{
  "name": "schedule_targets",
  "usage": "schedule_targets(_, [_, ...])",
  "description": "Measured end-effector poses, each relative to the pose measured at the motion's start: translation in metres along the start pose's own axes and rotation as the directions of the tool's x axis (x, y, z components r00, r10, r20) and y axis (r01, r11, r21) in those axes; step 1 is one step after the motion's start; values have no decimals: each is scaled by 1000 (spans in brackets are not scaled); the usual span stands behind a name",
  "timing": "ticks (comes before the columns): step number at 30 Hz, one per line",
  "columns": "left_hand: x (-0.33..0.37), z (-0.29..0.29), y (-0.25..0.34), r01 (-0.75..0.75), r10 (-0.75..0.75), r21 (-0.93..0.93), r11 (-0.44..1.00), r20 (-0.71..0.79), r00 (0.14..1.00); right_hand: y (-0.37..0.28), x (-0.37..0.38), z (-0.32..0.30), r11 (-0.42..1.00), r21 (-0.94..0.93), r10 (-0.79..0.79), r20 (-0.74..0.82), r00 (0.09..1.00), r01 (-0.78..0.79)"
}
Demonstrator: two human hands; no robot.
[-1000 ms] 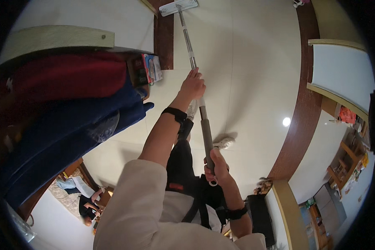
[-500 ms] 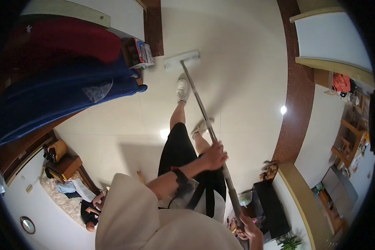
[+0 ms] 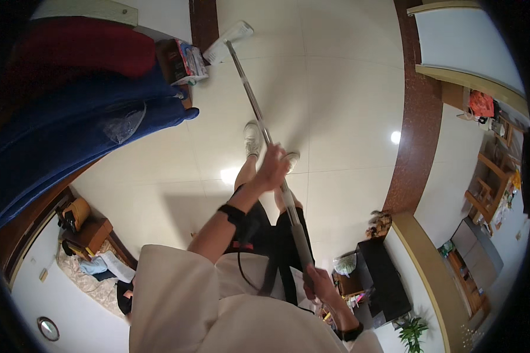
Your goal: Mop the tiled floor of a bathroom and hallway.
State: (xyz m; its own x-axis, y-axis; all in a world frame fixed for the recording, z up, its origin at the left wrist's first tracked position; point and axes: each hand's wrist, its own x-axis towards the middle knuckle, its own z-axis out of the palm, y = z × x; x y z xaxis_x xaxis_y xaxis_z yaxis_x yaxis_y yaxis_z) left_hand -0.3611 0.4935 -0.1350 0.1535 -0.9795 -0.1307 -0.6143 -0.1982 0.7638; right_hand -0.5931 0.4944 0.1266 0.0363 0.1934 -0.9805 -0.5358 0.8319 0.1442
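A flat mop [image 3: 252,101] with a long metal pole slants from my body toward the far left. Its white flat head [image 3: 237,36] lies tilted on the tiled floor, one end close to the boxes beside the sofa. Partway down the pole, my left hand [image 3: 271,169] is closed around it, slightly blurred. Nearer my body, my right hand [image 3: 318,283] grips the thicker grey upper part of the pole. Both wrists carry dark bands. My white shoes [image 3: 252,139] stand on the floor under and beside the pole.
A sofa [image 3: 70,112] with red and blue covers runs along the left, a box stack [image 3: 184,62] at its far end. Brown floor borders [image 3: 403,153] edge both sides. A black TV [image 3: 383,282] and plant [image 3: 414,335] stand lower right. A person [image 3: 125,294] is partly visible lower left.
The mop head has slid farther away and to the left, and turned more steeply. Both hands have moved forward and left with the pole, still holding it. My feet have shifted.
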Motion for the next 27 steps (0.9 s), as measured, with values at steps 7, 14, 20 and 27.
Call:
schedule_targets(7, [63,-54,-63,188,-197,286,939,2,980,-68,65,35,993,9,-120,147,982,120])
schedule_targets(14, [3,72,-35,350,-349,25,936,-34,936,14,59,-57,991,11,-134,197,971,134])
schedule_targets(20, [-59,212,182,190,-150,-135,972,264,953,172,-35,-235,999,-38,9,-78,997,-12])
schedule_targets(27, [-101,245,304,145,19,-168,975,714,700,262,-111,-296,933,293,207,47,977,-211])
